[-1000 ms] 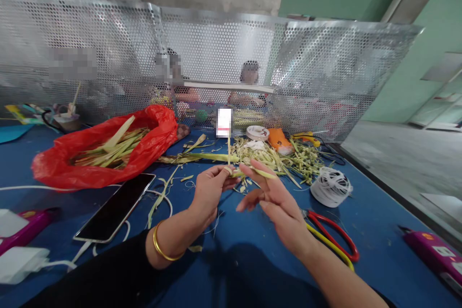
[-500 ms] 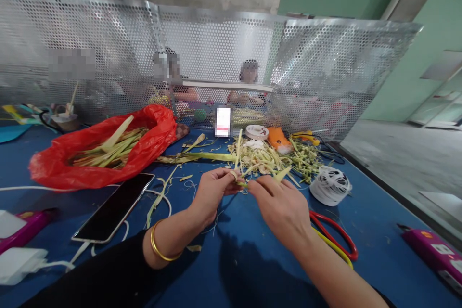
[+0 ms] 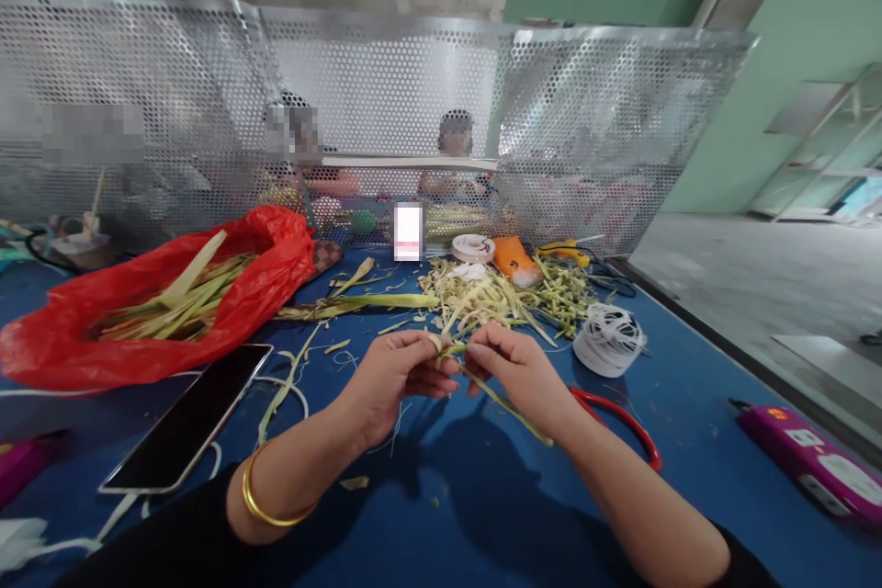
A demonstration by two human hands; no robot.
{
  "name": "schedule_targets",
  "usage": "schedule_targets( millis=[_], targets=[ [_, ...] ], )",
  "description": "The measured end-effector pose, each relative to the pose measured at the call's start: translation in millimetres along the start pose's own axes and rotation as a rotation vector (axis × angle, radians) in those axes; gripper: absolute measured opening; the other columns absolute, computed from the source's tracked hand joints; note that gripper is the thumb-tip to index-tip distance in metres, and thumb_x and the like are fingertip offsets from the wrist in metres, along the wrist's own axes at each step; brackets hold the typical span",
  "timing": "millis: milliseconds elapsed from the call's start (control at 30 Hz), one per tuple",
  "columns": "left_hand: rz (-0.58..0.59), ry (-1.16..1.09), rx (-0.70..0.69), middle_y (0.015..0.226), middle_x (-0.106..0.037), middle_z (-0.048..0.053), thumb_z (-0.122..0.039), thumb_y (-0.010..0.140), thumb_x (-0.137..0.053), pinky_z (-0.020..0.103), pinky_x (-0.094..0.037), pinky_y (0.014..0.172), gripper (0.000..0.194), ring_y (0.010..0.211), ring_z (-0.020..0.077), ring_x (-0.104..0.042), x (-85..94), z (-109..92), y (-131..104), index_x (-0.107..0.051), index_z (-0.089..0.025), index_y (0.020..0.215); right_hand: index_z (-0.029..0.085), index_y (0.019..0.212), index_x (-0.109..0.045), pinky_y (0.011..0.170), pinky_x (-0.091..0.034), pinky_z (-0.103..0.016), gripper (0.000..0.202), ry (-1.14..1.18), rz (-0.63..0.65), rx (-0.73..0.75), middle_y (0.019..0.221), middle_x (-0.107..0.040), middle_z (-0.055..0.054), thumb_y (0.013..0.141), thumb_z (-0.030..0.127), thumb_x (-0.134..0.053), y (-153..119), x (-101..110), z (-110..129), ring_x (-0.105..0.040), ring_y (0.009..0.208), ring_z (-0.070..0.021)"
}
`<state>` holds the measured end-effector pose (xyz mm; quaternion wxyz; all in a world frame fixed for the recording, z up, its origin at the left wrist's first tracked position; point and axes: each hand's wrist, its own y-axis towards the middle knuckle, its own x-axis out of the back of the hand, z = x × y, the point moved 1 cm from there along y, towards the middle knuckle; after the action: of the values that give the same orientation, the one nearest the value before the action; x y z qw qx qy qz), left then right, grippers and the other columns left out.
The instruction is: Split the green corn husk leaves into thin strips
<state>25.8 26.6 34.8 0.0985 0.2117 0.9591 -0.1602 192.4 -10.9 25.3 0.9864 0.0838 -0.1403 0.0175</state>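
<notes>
Near the middle of the view, my left hand [image 3: 396,378] pinches a small piece of folded green leaf strips [image 3: 451,350] between thumb and fingers. My right hand [image 3: 514,372] closes on the same strips from the right, a short gap from my left fingertips. One long strip [image 3: 506,404] hangs from the piece and runs down past my right palm. Just behind my hands lies a heap of pale leaf scraps [image 3: 475,294]. A long leaf [image 3: 386,300] lies on the blue table to the left of the heap.
A red plastic bag [image 3: 276,243] of leaves and a black phone [image 3: 189,423] lie left. A white string roll [image 3: 609,340], red-handled tool [image 3: 620,418] and purple device [image 3: 803,455] are right. Behind a perforated metal screen [image 3: 579,110], people sit.
My right hand has turned and its fingers now face my left hand. The strip end has swung from upper right to lower right. The whole view has shifted slightly to the right.
</notes>
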Motion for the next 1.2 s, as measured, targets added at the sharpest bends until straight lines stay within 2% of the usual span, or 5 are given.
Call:
schedule_targets(
  millis=[300, 500, 700, 933, 1200],
  targets=[
    [0.169, -0.037, 0.088, 0.060, -0.069, 0.004, -0.023, 0.081, -0.060, 0.019, -0.050, 0.045, 0.015, 0.044, 0.0120, -0.062, -2.7, 0, -3, -0.069, -0.011, 0.082, 0.017, 0.070, -0.056, 0.044, -0.044, -0.023, 0.026, 0.170, 0.127, -0.127, 0.062, -0.057, 0.003, 0.081, 0.040, -0.060, 2, -5, -8, -0.054, 0.042, -0.0099],
    [-0.024, -0.183, 0.142, 0.062, -0.068, 0.002, -0.016, 0.084, -0.055, 0.018, -0.052, 0.049, 0.014, 0.050, 0.0100, -0.063, 1.7, -10, 1, -0.068, -0.011, 0.082, 0.022, 0.124, -0.055, 0.074, -0.052, -0.030, 0.036, -0.669, -0.189, 0.547, 0.122, -0.060, -0.012, 0.088, 0.018, -0.051, -3, -1, -13, -0.064, 0.092, -0.0193],
    [-0.022, -0.187, 0.195, 0.059, -0.064, 0.000, -0.017, 0.081, -0.059, 0.016, -0.049, 0.047, 0.010, 0.046, 0.0075, -0.058, 4.8, -7, 3, -0.067, -0.012, 0.081, 0.019, 0.105, -0.064, 0.068, -0.049, -0.027, 0.020, -0.887, -0.156, 0.995, 0.086, -0.069, -0.006, 0.088, 0.014, -0.054, -14, -4, -9, -0.064, 0.072, -0.0144],
    [0.127, 0.260, -0.002, 0.054, -0.062, 0.000, -0.026, 0.074, -0.062, 0.018, -0.043, 0.047, 0.016, 0.042, 0.0069, -0.051, -0.9, 0, -3, -0.064, -0.013, 0.066, 0.022, 0.087, -0.062, 0.085, -0.046, -0.035, 0.009, -0.413, -0.262, 0.672, 0.102, -0.065, -0.007, 0.087, 0.016, -0.056, -11, -6, 3, -0.060, 0.097, -0.0192],
    [0.279, 0.350, 0.044, 0.059, -0.062, 0.001, -0.038, 0.072, -0.065, 0.023, -0.047, 0.061, 0.025, 0.053, 0.0095, -0.056, -1.7, -5, -5, -0.067, -0.013, 0.074, 0.020, 0.074, -0.051, 0.061, -0.038, -0.025, 0.015, -0.415, -0.188, 0.476, 0.070, -0.052, 0.000, 0.088, 0.015, -0.050, -10, -9, 2, -0.050, 0.066, -0.0138]
  ],
)
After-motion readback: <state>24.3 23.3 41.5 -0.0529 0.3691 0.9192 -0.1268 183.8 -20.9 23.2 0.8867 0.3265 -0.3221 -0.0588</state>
